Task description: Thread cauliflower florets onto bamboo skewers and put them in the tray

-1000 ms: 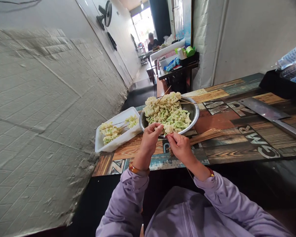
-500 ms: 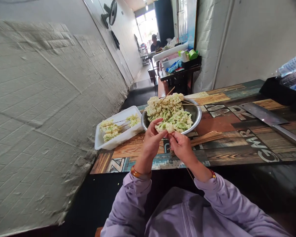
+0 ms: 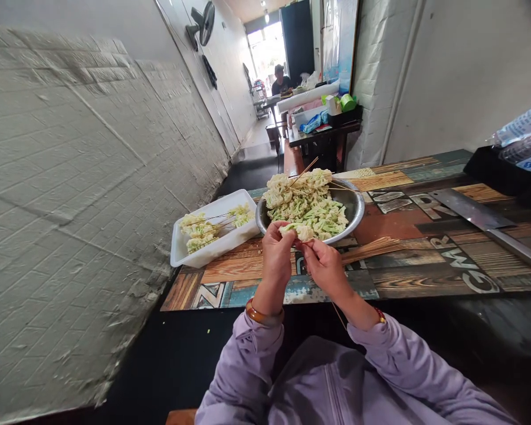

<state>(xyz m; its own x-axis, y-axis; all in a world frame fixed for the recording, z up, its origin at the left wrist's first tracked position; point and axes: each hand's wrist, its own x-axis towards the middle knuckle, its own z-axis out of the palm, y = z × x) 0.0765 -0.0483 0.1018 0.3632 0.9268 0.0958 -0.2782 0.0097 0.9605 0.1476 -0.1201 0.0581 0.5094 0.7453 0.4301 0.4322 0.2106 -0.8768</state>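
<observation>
Between my fingers, just over the near rim of a metal bowl [image 3: 359, 213], is a cauliflower floret [image 3: 302, 232]. My left hand [image 3: 276, 255] pinches it from the left. My right hand [image 3: 325, 263] is closed close against it, on a thin bamboo skewer [image 3: 338, 316] whose tail shows below the wrist; the skewer's tip is hidden by my fingers. Loose cauliflower [image 3: 323, 213] fills the bowl, with skewered cauliflower [image 3: 279, 190] laid across its far side. To the left, a white plastic tray [image 3: 179, 252] holds several cauliflower skewers [image 3: 200, 231].
A bundle of bare skewers [image 3: 374, 249] lies right of my hands. Farther right is a cleaver [image 3: 478, 217], its handle toward the near edge. A black holder [image 3: 491, 168] with packaged goods stands at the right. A person [image 3: 280, 81] sits at a far table.
My left hand has shifted slightly right and down with the floret, which sits a bit lower against the bowl. My right hand stays almost in place. The view has tilted a little.
</observation>
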